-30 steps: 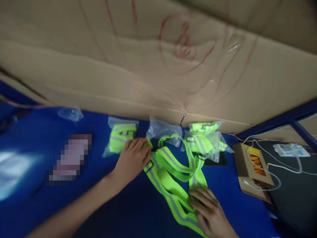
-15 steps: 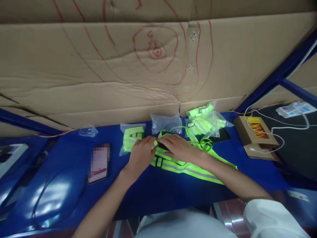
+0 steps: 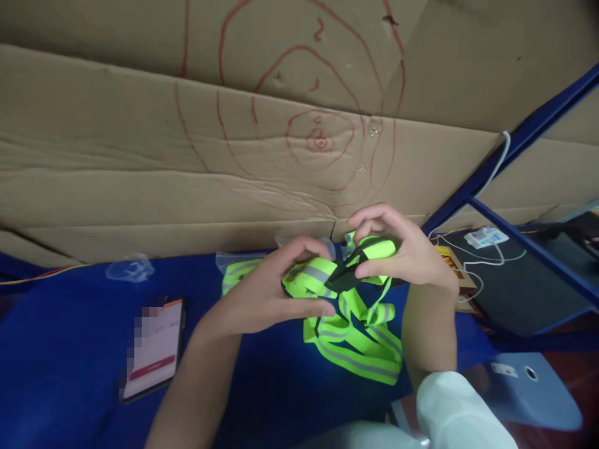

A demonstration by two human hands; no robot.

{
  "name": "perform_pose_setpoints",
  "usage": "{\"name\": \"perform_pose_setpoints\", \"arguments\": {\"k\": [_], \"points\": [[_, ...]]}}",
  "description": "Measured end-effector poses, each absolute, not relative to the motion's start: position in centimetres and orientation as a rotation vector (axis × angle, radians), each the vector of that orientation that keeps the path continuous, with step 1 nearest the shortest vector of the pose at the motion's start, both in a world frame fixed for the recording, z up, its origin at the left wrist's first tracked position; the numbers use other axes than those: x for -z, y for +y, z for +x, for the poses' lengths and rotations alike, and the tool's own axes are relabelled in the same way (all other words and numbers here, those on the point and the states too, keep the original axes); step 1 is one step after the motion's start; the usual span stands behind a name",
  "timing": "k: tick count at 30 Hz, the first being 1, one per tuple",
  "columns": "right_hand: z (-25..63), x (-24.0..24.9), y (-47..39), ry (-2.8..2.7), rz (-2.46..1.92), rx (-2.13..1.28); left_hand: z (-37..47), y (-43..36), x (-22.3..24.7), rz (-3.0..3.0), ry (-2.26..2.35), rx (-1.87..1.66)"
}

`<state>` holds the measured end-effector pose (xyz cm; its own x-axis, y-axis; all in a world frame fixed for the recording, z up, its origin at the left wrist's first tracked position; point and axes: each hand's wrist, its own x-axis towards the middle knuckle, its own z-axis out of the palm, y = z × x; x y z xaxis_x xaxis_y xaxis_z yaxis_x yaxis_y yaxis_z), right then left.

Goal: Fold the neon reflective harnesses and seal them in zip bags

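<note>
My left hand (image 3: 281, 290) is closed around a bundled part of a neon yellow reflective strap (image 3: 311, 274) with a grey stripe. On the other side, my right hand (image 3: 397, 249) pinches a neon and black section of the same bundle between thumb and fingers. Black webbing (image 3: 344, 274) shows between the two hands. Below them, loose lengths of the strap (image 3: 360, 358) hang or lie over the blue table; how they join the bundle is partly hidden. A clear bag with a folded neon strap (image 3: 238, 271) lies behind my left forearm.
A phone (image 3: 156, 349) lies on the blue table (image 3: 60, 337) at left. Crumpled clear plastic (image 3: 131, 268) sits near the cardboard wall (image 3: 140, 199). To the right are a cardboard box (image 3: 456, 268), white cables (image 3: 472, 280), a blue frame bar (image 3: 528, 249) and a stool (image 3: 538, 386).
Both hands have lifted the strap bundle off the table, and the right hand has turned and moved to the right. The camera view has shifted too, showing more of the wall.
</note>
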<state>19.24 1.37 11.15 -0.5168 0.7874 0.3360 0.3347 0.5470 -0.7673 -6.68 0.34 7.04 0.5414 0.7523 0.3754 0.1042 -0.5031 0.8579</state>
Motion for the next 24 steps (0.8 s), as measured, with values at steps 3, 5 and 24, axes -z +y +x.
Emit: {"name": "perform_pose_setpoints", "arguments": {"k": [3, 5, 24], "points": [[18.9, -11.0, 1.4, -2.159, -0.98, -0.723, -8.5, 0.7, -6.8, 2.142, 0.873, -1.069], [18.7, -10.6, 1.6, -2.273, -1.032, -0.733, -9.7, 0.9, -7.0, 2.203, 0.965, -1.149], [14.6, -4.5, 0.8, -2.132, -1.072, -0.438, -6.4, 0.3, -6.5, 1.934, 1.038, -1.543]]}}
